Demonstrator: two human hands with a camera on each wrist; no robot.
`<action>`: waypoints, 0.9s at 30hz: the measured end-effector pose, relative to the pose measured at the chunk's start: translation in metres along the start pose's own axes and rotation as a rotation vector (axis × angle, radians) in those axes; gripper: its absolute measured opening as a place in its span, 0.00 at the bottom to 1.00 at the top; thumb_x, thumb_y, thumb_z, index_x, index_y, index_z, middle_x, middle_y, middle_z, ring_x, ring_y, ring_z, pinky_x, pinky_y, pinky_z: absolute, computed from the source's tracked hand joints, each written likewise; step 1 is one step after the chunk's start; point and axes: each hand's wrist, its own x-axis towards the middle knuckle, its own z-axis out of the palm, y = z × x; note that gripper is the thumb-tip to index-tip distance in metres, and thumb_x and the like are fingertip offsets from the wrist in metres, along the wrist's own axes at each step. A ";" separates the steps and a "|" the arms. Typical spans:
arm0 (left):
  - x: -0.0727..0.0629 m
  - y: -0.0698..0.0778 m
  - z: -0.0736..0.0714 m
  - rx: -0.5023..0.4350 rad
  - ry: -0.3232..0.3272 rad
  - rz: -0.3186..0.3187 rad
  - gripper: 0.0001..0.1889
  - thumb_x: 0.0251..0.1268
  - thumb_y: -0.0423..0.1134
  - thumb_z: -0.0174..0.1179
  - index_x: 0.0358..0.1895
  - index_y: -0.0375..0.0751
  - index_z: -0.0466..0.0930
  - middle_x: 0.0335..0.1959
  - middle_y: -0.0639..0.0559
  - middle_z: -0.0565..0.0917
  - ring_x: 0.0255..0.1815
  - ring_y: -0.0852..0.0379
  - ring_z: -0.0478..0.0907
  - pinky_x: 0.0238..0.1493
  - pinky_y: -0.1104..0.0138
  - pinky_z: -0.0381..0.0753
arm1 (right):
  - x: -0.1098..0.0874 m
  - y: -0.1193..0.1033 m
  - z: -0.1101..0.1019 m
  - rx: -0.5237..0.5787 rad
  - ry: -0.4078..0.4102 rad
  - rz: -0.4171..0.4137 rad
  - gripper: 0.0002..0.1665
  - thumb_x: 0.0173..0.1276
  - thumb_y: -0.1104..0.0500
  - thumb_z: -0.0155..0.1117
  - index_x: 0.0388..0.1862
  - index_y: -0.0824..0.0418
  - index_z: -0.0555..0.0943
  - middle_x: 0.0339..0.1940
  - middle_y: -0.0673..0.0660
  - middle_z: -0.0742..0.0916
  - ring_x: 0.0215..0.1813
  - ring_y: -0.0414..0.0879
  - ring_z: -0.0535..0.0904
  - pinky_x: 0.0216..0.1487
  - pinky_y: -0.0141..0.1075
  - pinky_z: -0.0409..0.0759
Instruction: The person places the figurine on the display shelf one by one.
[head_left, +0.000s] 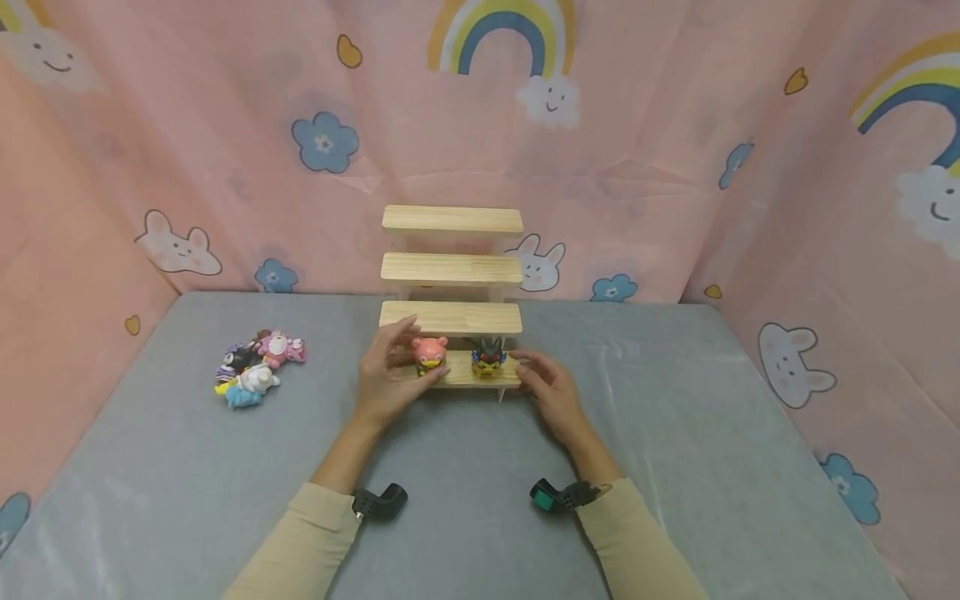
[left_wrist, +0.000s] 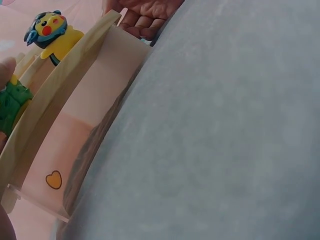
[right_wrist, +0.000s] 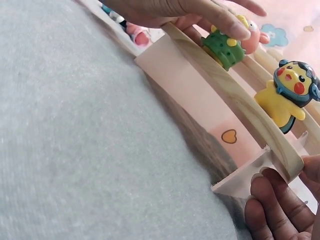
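A four-tier display stand with wooden shelves [head_left: 452,317] stands at the back of the table. On its lowest shelf sits a pink-headed figurine [head_left: 430,353] with a green body. My left hand [head_left: 386,372] holds it at the shelf's left end, thumb in front and fingers around the far side. Toward the right end sits a yellow figurine [right_wrist: 280,102] with red cheeks and dark headgear. My right hand [head_left: 551,387] grips that end of the lowest shelf, thumb at the board's edge and fingers curled beneath, as the right wrist view shows.
Several small figurines [head_left: 255,367] lie in a cluster left of the stand. A grey cloth [head_left: 465,517] covers the table. Close behind the stand hangs a pink patterned curtain [head_left: 630,208], which also borders both sides.
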 end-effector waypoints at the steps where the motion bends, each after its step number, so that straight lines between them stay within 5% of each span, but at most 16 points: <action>1: 0.000 -0.001 0.000 0.006 0.005 0.006 0.42 0.31 0.20 0.82 0.60 0.25 0.74 0.49 0.31 0.80 0.48 0.66 0.80 0.44 0.76 0.85 | 0.000 0.000 0.000 0.001 -0.002 0.000 0.17 0.77 0.60 0.58 0.60 0.65 0.81 0.46 0.66 0.87 0.37 0.38 0.84 0.43 0.34 0.86; 6: -0.002 -0.003 -0.002 0.020 0.017 0.014 0.47 0.32 0.25 0.84 0.64 0.24 0.70 0.51 0.31 0.79 0.49 0.63 0.80 0.45 0.76 0.85 | 0.000 0.000 -0.001 0.000 -0.005 -0.004 0.18 0.77 0.59 0.58 0.61 0.65 0.80 0.48 0.70 0.86 0.37 0.38 0.84 0.44 0.34 0.86; 11: -0.004 -0.006 -0.009 0.044 0.090 0.055 0.37 0.58 0.48 0.73 0.63 0.25 0.71 0.52 0.32 0.79 0.47 0.57 0.81 0.42 0.70 0.87 | 0.000 0.002 0.000 0.005 -0.006 -0.011 0.18 0.77 0.60 0.58 0.61 0.66 0.80 0.49 0.71 0.87 0.36 0.37 0.85 0.43 0.34 0.87; 15: 0.001 -0.003 -0.020 0.067 0.233 0.165 0.32 0.65 0.52 0.58 0.56 0.21 0.75 0.48 0.28 0.80 0.47 0.53 0.81 0.48 0.70 0.85 | 0.000 0.002 0.000 0.004 -0.009 -0.019 0.18 0.77 0.60 0.58 0.61 0.66 0.80 0.48 0.71 0.87 0.37 0.37 0.85 0.43 0.34 0.87; 19: 0.010 0.001 -0.042 0.140 0.403 0.222 0.34 0.65 0.55 0.55 0.50 0.18 0.74 0.45 0.26 0.78 0.53 0.59 0.78 0.62 0.69 0.75 | 0.001 0.001 0.001 -0.006 -0.019 -0.021 0.18 0.77 0.59 0.58 0.61 0.66 0.80 0.47 0.71 0.87 0.36 0.37 0.85 0.43 0.34 0.87; 24: 0.023 0.009 -0.072 0.221 0.637 0.172 0.32 0.52 0.49 0.55 0.47 0.18 0.72 0.47 0.32 0.79 0.57 0.57 0.75 0.61 0.68 0.68 | 0.000 0.000 0.001 0.003 -0.019 -0.026 0.18 0.78 0.60 0.57 0.61 0.67 0.79 0.48 0.72 0.86 0.36 0.37 0.84 0.43 0.34 0.86; 27: 0.026 0.014 -0.087 0.289 0.707 0.150 0.31 0.44 0.45 0.55 0.48 0.21 0.72 0.50 0.37 0.78 0.58 0.57 0.73 0.62 0.66 0.67 | -0.001 0.000 0.000 0.001 -0.013 -0.020 0.18 0.78 0.60 0.57 0.61 0.66 0.80 0.48 0.71 0.86 0.36 0.37 0.84 0.43 0.34 0.87</action>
